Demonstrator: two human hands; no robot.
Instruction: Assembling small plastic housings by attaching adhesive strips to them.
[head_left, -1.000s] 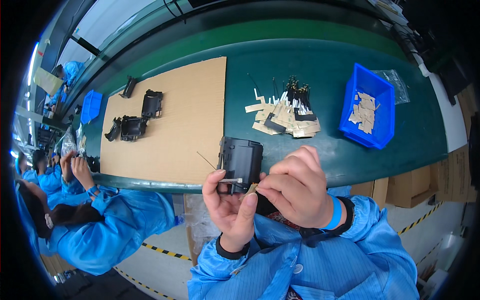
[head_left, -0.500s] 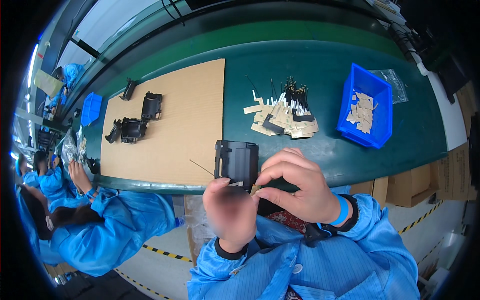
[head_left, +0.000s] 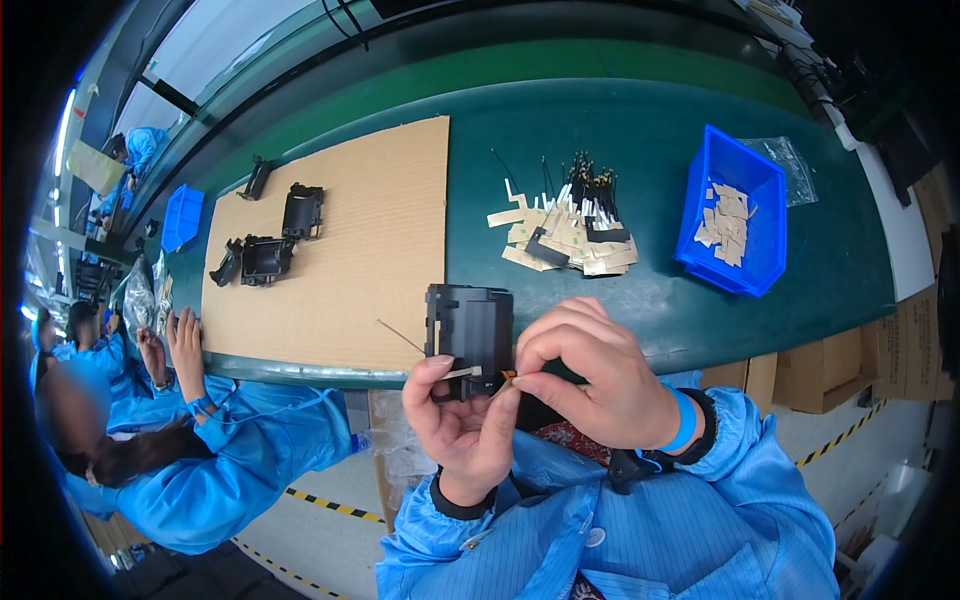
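My left hand is closed on the lower end of a black plastic housing, held at the table's near edge. A pale strip crosses the housing beside the left fingers, and a thin wire sticks out to the left. At the housing's lower right corner, my right hand pinches a small tan-orange piece between thumb and forefinger. The left thumb tip is right beside that piece. Whether the piece is fixed to the housing is too small to tell.
Several black plastic parts lie on a cardboard sheet. Beyond my hands is a pile of tan-backed antennas with black leads. A blue bin with tan scraps stands at the right. A co-worker's hands are at the left.
The housing has shifted slightly left and down. My left thumb and palm have turned, showing more of the pale strip and tan-orange piece. The co-worker has leaned, with both hands now visible.
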